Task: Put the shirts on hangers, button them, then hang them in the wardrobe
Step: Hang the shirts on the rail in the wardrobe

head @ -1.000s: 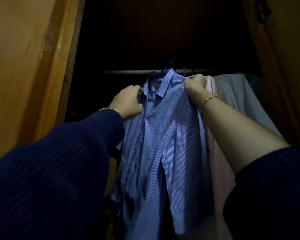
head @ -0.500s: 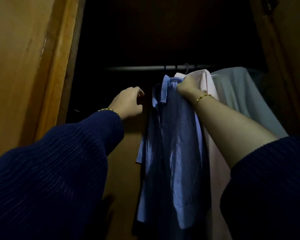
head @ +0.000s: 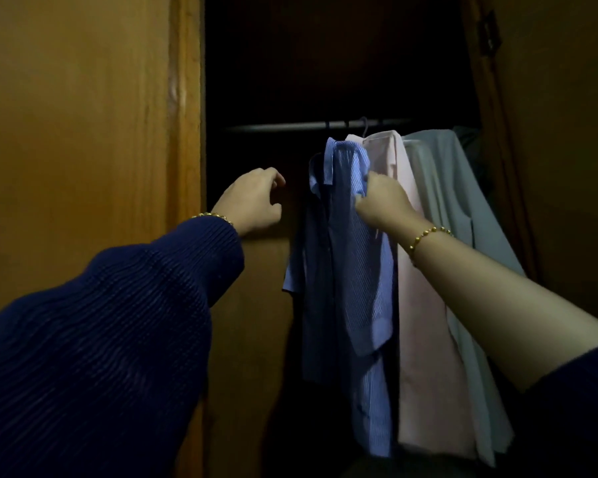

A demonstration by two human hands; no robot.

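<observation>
**Blue shirt hangs in the wardrobe**

A brown wooden door [head: 83, 132] stands close on the left of the dark wardrobe [head: 325, 56]. The left hand [head: 252, 201] has loose, curled fingers and holds nothing. The right hand [head: 384, 201] pinches the shoulder of the blue striped shirt [head: 356, 270]. The shirt hangs side-on against a pink shirt [head: 425, 305], under the rail [head: 283, 127].
</observation>
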